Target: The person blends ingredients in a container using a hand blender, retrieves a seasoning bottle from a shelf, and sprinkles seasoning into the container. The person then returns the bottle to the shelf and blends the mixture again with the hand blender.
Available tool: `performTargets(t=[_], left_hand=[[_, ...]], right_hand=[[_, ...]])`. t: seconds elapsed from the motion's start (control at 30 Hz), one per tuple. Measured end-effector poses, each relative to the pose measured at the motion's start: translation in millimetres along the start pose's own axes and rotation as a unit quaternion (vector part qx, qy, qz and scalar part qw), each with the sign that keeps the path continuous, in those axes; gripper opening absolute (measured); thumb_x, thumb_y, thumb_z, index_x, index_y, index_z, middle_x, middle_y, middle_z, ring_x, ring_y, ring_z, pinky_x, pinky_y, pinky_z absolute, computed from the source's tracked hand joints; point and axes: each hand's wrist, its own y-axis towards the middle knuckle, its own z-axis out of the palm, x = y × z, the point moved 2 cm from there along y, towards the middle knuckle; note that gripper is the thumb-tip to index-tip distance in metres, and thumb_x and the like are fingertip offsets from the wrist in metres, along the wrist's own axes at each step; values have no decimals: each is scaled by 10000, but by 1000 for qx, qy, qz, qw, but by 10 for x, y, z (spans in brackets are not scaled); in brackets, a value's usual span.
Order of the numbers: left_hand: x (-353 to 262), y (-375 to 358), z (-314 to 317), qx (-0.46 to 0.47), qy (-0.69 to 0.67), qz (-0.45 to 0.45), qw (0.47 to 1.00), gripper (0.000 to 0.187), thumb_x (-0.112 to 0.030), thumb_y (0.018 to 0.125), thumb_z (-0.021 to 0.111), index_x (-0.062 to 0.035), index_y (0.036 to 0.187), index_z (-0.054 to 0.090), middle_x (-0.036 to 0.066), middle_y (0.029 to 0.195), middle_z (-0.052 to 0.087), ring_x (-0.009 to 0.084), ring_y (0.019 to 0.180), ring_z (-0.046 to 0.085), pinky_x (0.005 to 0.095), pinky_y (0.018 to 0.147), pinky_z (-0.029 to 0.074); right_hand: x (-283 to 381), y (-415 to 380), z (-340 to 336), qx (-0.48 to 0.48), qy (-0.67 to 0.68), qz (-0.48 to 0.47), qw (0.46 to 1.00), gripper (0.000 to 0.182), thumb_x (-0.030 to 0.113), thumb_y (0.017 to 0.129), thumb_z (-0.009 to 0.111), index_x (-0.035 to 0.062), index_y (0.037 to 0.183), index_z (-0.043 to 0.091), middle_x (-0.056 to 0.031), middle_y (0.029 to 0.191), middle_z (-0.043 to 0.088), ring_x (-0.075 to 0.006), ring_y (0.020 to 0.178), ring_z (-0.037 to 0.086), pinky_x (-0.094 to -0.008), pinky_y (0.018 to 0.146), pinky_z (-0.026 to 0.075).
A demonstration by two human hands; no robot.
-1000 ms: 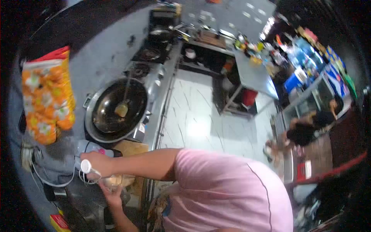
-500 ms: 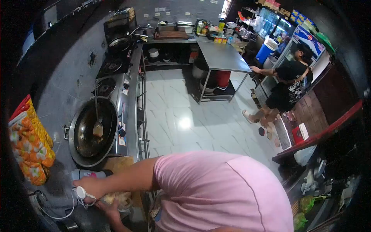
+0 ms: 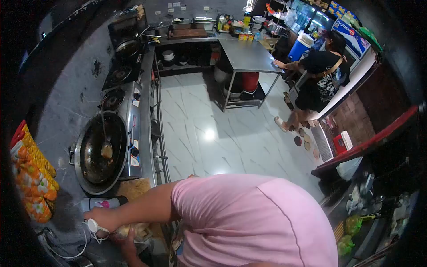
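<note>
At the lower left, my right hand reaches over the counter beside a grey bottle with a pink mark; its fingertips are mostly hidden. A white round piece with a white cord lies at its wrist. Just below, my left hand has its thumb up against a clear plastic bag with something pale inside, and it grips the bag. A wooden board lies partly under my right forearm.
A large wok with a ladle sits on the stove. Oven mitts hang at the left. Across the tiled floor stands a steel table; a person in black rests a hand on its edge.
The room has shifted left and slightly up in view. My left thumb now shows against the bag. The other person leans more upright, one hand still at the table.
</note>
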Motion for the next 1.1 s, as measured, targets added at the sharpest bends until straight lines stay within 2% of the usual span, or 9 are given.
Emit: performTargets(t=[0.07, 0.27, 0.33, 0.47, 0.6, 0.87, 0.97, 1.03, 1.1], left_hand=[[-116, -36, -70, 12, -4, 0, 1000, 1116, -410, 774, 873, 91, 1556, 256, 280, 1612, 297, 358, 1493, 319, 451, 1243, 248], [-503, -197, -212, 14, -40, 25, 999, 1155, -429, 772, 876, 91, 1570, 224, 285, 1624, 269, 378, 1496, 309, 460, 1246, 242], [-560, -227, -255, 9, -44, 32, 998, 1159, -430, 772, 876, 90, 1573, 220, 286, 1625, 265, 382, 1497, 308, 462, 1245, 242], [-670, -303, -297, 1, -54, 44, 998, 1167, -434, 772, 876, 86, 1578, 211, 287, 1629, 256, 390, 1498, 304, 468, 1245, 241], [-817, -410, -330, -2, -58, 58, 997, 1176, -438, 772, 876, 83, 1583, 203, 289, 1632, 248, 397, 1499, 301, 473, 1244, 239], [-424, -381, -327, -5, -20, 29, 999, 1184, -514, 788, 838, 51, 1603, 190, 296, 1643, 224, 416, 1515, 265, 488, 1247, 211], [-244, -329, -249, -8, 23, 47, 999, 1181, -526, 791, 830, 45, 1604, 193, 295, 1645, 218, 417, 1518, 259, 490, 1248, 206], [-151, -240, -193, -16, 49, 68, 996, 1178, -535, 793, 825, 41, 1606, 195, 294, 1647, 215, 418, 1520, 254, 491, 1248, 203], [-179, -177, -160, -25, 64, 88, 994, 1176, -543, 795, 820, 38, 1607, 197, 294, 1649, 211, 418, 1522, 250, 491, 1248, 200]], right_hand=[[-72, -8, -1, -13, 40, 0, 999, 495, 232, 612, 844, 26, 969, 570, -193, 849, 674, -424, 854, 688, -487, 718, 538], [62, 161, -31, -23, -62, -31, 997, 486, 224, 601, 841, 32, 974, 597, -201, 861, 692, -423, 834, 695, -491, 715, 552], [131, 222, -49, 29, -64, 12, 997, 475, 222, 599, 838, 34, 971, 611, -202, 860, 697, -418, 841, 699, -486, 718, 557], [8, 51, -44, 0, -47, 58, 997, 449, 228, 602, 836, 34, 943, 617, -198, 848, 696, -414, 836, 700, -486, 717, 557], [-16, 13, -32, -22, -37, 19, 999, 482, 252, 613, 844, 25, 972, 617, -198, 844, 694, -420, 847, 701, -491, 724, 558], [258, 37, -187, -2, -59, 15, 998, 491, 233, 617, 841, 14, 989, 606, -206, 867, 703, -425, 871, 703, -491, 733, 555], [15, -36, -107, 19, -30, 23, 999, 465, 213, 638, 834, 18, 990, 602, -206, 869, 703, -427, 870, 700, -494, 744, 556], [-17, 74, -46, 29, -39, -17, 999, 456, 203, 641, 838, 33, 991, 601, -203, 865, 698, -424, 866, 700, -495, 749, 552], [216, 159, -87, 16, -43, -11, 999, 442, 201, 645, 836, 38, 986, 607, -204, 867, 698, -422, 862, 701, -492, 749, 554]])
